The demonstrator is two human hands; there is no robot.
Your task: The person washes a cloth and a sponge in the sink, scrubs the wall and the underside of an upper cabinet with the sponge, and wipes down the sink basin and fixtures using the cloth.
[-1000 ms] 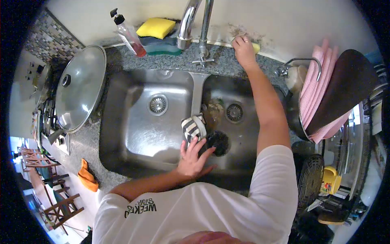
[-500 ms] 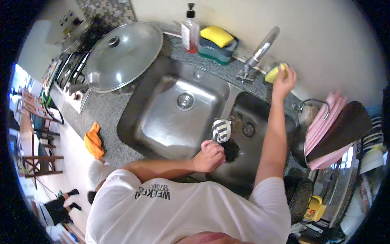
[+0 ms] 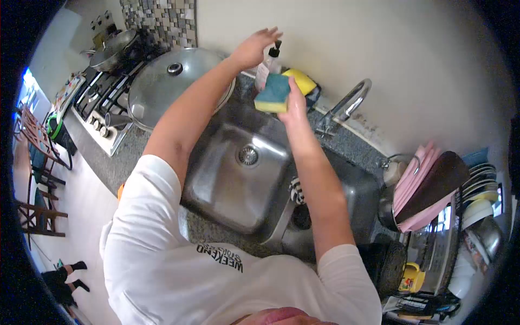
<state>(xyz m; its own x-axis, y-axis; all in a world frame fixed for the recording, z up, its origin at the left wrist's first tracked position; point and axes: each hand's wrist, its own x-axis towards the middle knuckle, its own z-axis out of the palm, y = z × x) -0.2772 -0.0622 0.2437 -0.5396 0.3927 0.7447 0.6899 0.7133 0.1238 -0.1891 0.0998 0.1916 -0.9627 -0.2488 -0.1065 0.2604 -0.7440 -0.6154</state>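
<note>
Head view, sponge: It was by the tap [image 3: 355, 103] just now. The sponge [image 3: 273, 91] is now up by the bottle [image 3: 269, 66], green side up. So sponge and soap are close to each other.
Left hand: The left hand [image 3: 254, 50] has left the sink [image 3: 233, 179] and come to the bottle's top, at 11 o'clock from the sponge. Its fingers are apart. I can't tell if they touch the pump [image 3: 275, 50].
Right hand: The right hand [image 3: 296, 104] is clamped on the sponge, thumb on top.
Arms: The left arm goes up toward 1 o'clock. The right arm goes over the sink toward 11 o'clock.
Near by: The yellow sponge [image 3: 303, 82] is at 2 o'clock from the held one. The striped cloth [image 3: 296, 190] is down between 5 and 6.
</note>
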